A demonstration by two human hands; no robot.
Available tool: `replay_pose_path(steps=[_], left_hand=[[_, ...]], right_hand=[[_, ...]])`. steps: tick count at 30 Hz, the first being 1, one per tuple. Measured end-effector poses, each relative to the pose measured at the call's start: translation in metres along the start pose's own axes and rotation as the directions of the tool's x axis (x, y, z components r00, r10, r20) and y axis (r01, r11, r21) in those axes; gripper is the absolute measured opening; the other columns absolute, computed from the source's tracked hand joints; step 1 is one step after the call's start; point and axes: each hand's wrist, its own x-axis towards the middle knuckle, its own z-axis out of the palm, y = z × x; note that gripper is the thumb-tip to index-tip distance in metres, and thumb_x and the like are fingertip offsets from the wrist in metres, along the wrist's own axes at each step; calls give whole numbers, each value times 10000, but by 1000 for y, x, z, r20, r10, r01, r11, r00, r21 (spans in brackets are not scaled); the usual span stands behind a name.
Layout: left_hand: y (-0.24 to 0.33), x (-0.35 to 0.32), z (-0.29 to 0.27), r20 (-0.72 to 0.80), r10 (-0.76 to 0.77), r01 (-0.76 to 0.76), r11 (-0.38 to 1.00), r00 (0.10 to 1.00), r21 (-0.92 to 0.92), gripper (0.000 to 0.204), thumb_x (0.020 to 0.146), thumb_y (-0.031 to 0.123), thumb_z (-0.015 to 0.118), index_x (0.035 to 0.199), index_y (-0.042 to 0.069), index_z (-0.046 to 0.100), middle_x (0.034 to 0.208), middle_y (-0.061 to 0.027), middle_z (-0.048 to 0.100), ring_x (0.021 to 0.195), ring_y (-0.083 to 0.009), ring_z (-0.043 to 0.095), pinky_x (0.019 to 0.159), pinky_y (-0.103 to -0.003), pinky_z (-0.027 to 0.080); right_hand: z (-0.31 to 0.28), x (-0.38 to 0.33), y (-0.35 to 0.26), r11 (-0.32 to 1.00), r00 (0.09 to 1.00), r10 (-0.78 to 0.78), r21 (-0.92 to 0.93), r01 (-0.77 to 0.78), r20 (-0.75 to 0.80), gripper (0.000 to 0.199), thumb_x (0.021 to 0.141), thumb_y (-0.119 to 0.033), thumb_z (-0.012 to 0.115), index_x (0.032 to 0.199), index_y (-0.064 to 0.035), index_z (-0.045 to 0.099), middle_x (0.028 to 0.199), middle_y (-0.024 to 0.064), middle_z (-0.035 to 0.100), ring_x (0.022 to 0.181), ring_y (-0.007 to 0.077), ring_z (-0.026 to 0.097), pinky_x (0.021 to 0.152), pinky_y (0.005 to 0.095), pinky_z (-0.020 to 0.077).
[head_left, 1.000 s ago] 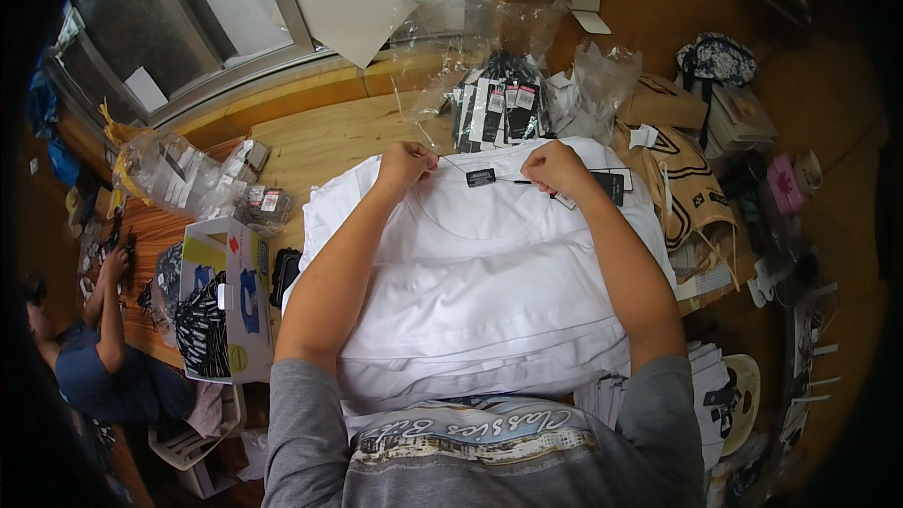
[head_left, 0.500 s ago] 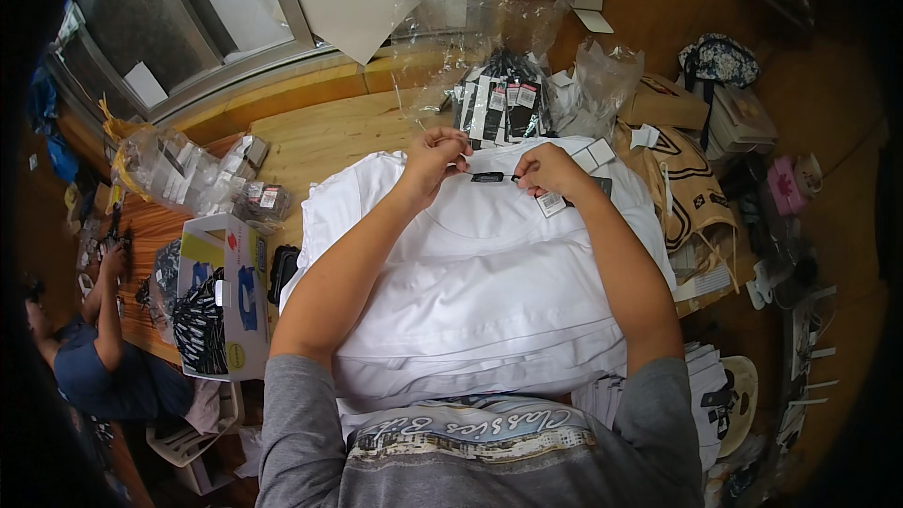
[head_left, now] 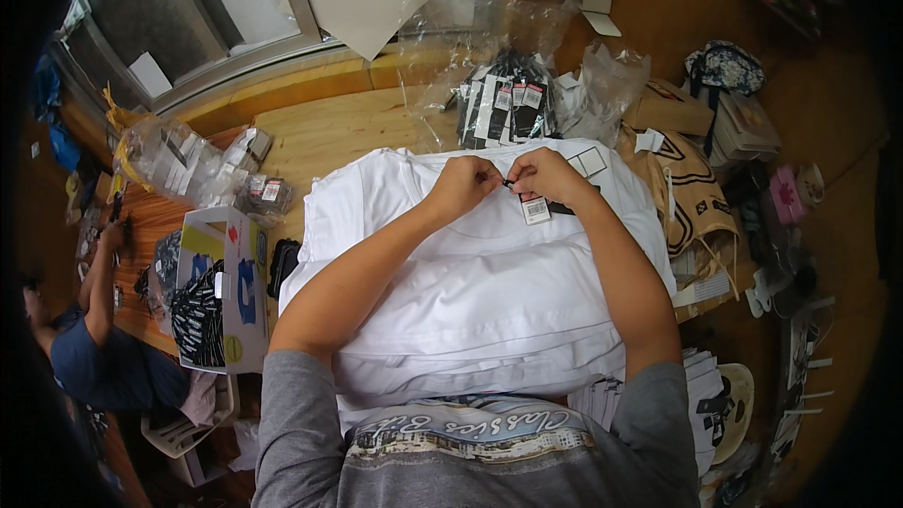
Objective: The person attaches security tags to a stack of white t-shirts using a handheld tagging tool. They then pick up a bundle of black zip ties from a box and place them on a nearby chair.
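"What are the hands doing?"

"I see both in a narrow pinch, fingertips almost meeting. The right hand [head_left: 547, 175] has the black cord [head_left: 509, 185] between thumb and finger. The left hand [head_left: 463, 188] seems to grip it too, but from my seat its fingers hide just how."

"And the tag?"

"The tag [head_left: 536, 211] is just below the right fingertips, over the white shirt [head_left: 461, 287] that spreads under both wrists and toward the body."

"How would I do this bit well?"

"I'd rest the heels of both hands on the cloth so the fingertips don't wander, then bring the cord's ends together in one straight line. A skewed end would probably slip or bend. I'd pinch close to the tips, since a thin cord gives way when held far back."

"Anything to watch?"

"I'd let the tag hang free so it doesn't twist the cord, and make sure no fold of the shirt gets caught. A light tug afterwards should tell me whether it holds."

"What's around?"

"The white card [head_left: 589, 164] is just beyond the right hand, the tag bundle [head_left: 508, 111] is straight ahead of both, and the box [head_left: 254, 329] is well left of the left hand."
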Motion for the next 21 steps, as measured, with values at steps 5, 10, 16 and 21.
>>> replay_pose_path(steps=[5,10,16,21], left_hand=[[0,-1,-1,-14,-6,6,999,1000,31,61,689,28,584,724,-14,612,658,-98,606,598,-136,578,575,-238,462],[-2,-2,4,-23,6,-1,982,1000,190,60,649,21,596,699,-10,609,657,-99,608,591,-154,584,558,-250,461],[-2,-1,3,56,-39,33,994,998,105,60,645,25,627,681,-13,598,648,-88,600,592,-132,562,563,-237,448],[-10,6,-7,96,-157,175,959,983,-222,169,631,18,677,742,-4,551,703,-35,562,652,-89,519,586,-201,422]], right_hand=[[2,-3,-3,989,998,-56,-135,53,-23,114,621,49,592,734,34,589,644,83,594,513,113,546,483,226,458],[9,-12,-13,882,976,-210,-443,161,-63,140,589,10,605,726,-14,616,678,101,606,601,182,584,564,265,453],[11,-16,-17,854,975,-216,-495,163,-52,143,592,24,602,726,-23,621,684,106,606,632,197,585,585,278,453],[9,-9,-11,958,994,-103,-274,89,-35,146,604,37,610,744,-6,618,668,93,608,590,142,575,553,250,454]])
